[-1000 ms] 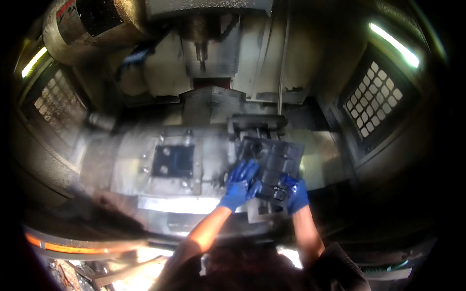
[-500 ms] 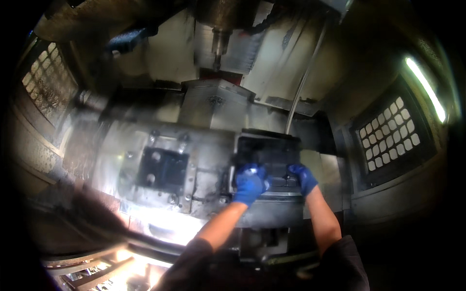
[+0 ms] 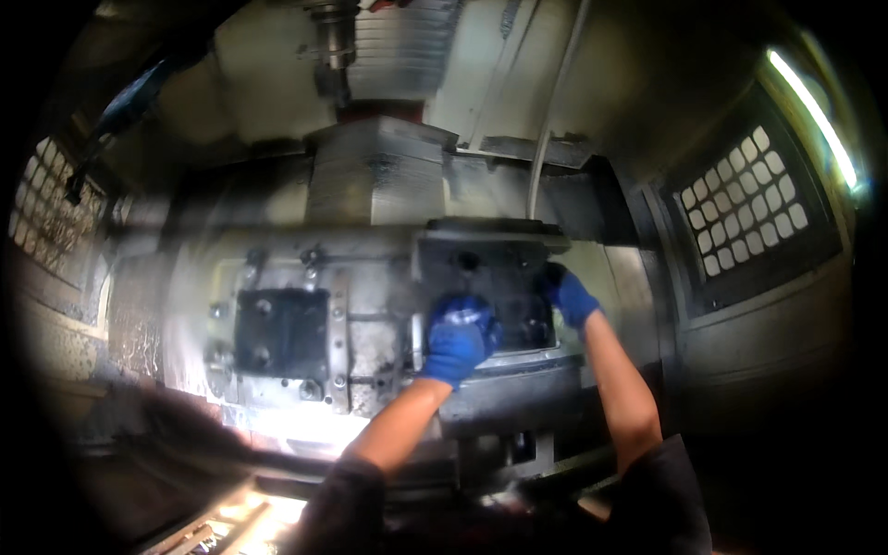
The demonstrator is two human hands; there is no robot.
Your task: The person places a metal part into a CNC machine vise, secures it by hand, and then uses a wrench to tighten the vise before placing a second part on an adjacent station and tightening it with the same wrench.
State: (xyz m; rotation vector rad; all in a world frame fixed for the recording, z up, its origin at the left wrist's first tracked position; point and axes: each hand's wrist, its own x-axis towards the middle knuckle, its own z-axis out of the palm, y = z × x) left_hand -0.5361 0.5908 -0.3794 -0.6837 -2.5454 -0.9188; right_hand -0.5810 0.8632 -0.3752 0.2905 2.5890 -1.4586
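In front of me, a dark metal plate (image 3: 504, 264) with a round hole near its far left part lies on the right-hand fixture. My left hand (image 3: 460, 342), in a blue glove, is bunched over the plate's near left part; its fingers are curled, and what they hold is hidden and blurred. At the plate's right edge is my right hand (image 3: 575, 298), also gloved in blue. Its fingers are bent round that edge, with the tips in dark shadow.
Left on the machine table (image 3: 373, 340), a dark square block (image 3: 281, 333) sits among bolts and clamps. A spindle with a tool (image 3: 335, 46) hangs at the far left. Behind the plate rises a thin pipe (image 3: 553, 102). Grid windows (image 3: 745, 202) flank the enclosure; a light tube (image 3: 814, 120) glows at right.
My right hand has moved farther away along the plate's right side. My left hand has stayed over the near left part. The whole view has shifted, with the spindle now higher and farther left.
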